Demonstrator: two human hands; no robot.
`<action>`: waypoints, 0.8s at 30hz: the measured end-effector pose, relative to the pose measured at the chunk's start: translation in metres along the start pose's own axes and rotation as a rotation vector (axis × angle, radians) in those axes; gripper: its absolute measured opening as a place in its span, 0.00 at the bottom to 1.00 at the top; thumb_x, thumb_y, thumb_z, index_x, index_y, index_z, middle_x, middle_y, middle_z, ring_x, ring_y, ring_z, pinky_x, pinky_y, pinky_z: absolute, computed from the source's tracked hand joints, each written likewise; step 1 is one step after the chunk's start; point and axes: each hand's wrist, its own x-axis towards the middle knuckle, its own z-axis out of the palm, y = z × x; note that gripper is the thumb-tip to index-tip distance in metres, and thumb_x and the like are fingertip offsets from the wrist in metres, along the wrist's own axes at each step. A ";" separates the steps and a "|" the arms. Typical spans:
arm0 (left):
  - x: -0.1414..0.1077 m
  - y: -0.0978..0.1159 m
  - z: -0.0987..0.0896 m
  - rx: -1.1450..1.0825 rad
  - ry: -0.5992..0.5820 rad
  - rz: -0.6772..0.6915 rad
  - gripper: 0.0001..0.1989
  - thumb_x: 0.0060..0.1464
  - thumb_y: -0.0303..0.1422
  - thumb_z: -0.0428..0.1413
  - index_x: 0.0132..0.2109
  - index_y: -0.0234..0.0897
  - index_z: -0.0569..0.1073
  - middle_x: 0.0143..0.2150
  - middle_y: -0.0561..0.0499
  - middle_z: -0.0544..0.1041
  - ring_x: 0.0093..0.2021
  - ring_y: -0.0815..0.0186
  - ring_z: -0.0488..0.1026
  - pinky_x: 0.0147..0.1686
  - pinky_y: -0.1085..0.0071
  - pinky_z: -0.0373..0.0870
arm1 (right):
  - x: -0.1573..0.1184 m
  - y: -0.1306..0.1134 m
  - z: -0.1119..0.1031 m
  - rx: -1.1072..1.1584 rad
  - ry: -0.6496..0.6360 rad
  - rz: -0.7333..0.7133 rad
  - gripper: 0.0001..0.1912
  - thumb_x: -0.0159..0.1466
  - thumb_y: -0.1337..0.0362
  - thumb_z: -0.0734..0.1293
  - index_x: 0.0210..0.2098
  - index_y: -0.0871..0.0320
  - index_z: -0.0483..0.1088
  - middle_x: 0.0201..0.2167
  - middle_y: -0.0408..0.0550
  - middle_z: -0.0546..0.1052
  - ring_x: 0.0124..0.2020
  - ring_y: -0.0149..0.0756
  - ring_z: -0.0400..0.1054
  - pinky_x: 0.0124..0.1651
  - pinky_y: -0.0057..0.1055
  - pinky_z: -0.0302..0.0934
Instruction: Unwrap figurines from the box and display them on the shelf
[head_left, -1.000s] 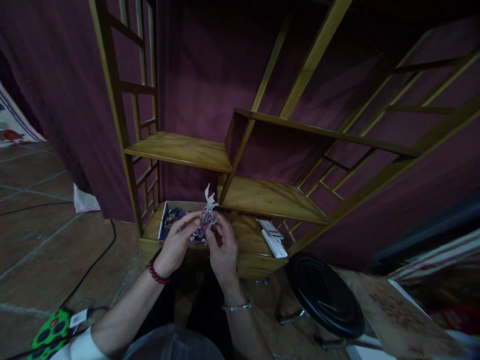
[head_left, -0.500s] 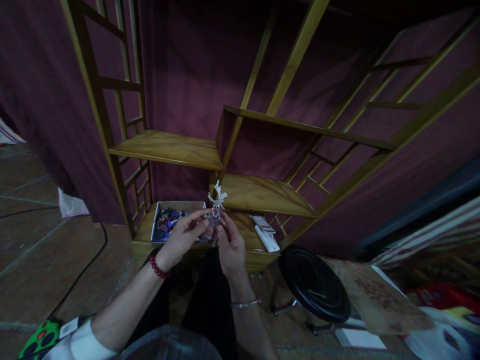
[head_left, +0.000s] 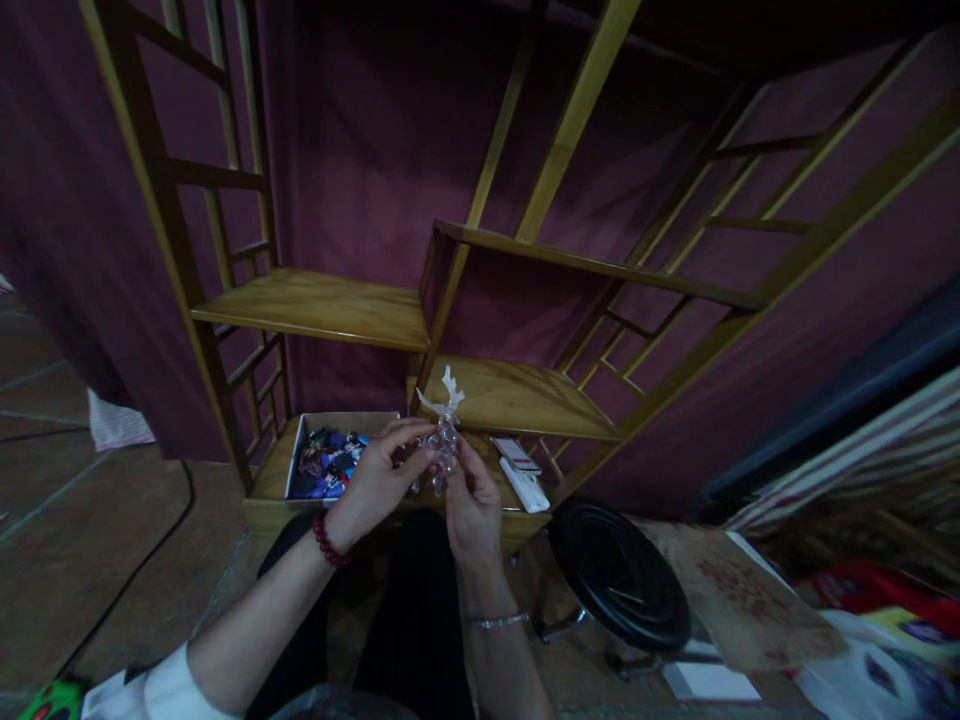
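Between my two hands is a clear, glassy deer figurine (head_left: 444, 440) with pale branching antlers pointing up. My left hand (head_left: 382, 470) pinches it from the left side with thumb and fingers. From the right, my right hand (head_left: 474, 495) grips its lower part. The fingers hide some of the body. Just left of my left hand, an open white box (head_left: 294, 470) holds a heap of small colourful items (head_left: 330, 462), too jumbled to name. To the right of my right hand, a phone (head_left: 516, 455) and a white, flat object (head_left: 525, 487) lie on the low shelf.
A wooden display rack (head_left: 322, 305) with stepped shelves stands ahead against a dark purple curtain (head_left: 360, 130). A black round stool (head_left: 619, 575) is at the right, beside a flat beige board (head_left: 739, 590). A cable (head_left: 161, 540) runs over the tiled floor at left.
The figurine has turned slightly and sits a bit lower and to the right, still held by both hands. The whole view has shifted a little.
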 end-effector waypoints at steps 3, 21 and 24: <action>0.002 -0.003 0.004 0.045 0.026 0.038 0.12 0.46 0.32 0.55 0.41 0.40 0.74 0.45 0.47 0.70 0.47 0.64 0.65 0.49 0.65 0.62 | 0.002 -0.001 -0.003 -0.025 0.011 -0.003 0.20 0.55 0.57 0.64 0.46 0.56 0.67 0.46 0.49 0.71 0.47 0.39 0.65 0.51 0.41 0.59; 0.024 -0.006 0.053 0.120 -0.020 0.140 0.14 0.48 0.32 0.53 0.44 0.39 0.69 0.44 0.47 0.69 0.42 0.66 0.68 0.43 0.68 0.66 | 0.021 -0.047 -0.040 -0.137 0.027 -0.050 0.19 0.55 0.61 0.65 0.46 0.57 0.67 0.46 0.48 0.71 0.47 0.39 0.64 0.51 0.39 0.58; 0.029 -0.006 0.060 0.138 -0.018 0.132 0.13 0.48 0.31 0.53 0.43 0.38 0.67 0.42 0.48 0.70 0.39 0.67 0.69 0.41 0.68 0.67 | 0.026 -0.051 -0.045 -0.144 0.032 -0.065 0.20 0.55 0.61 0.65 0.47 0.57 0.67 0.47 0.49 0.71 0.48 0.39 0.64 0.51 0.39 0.57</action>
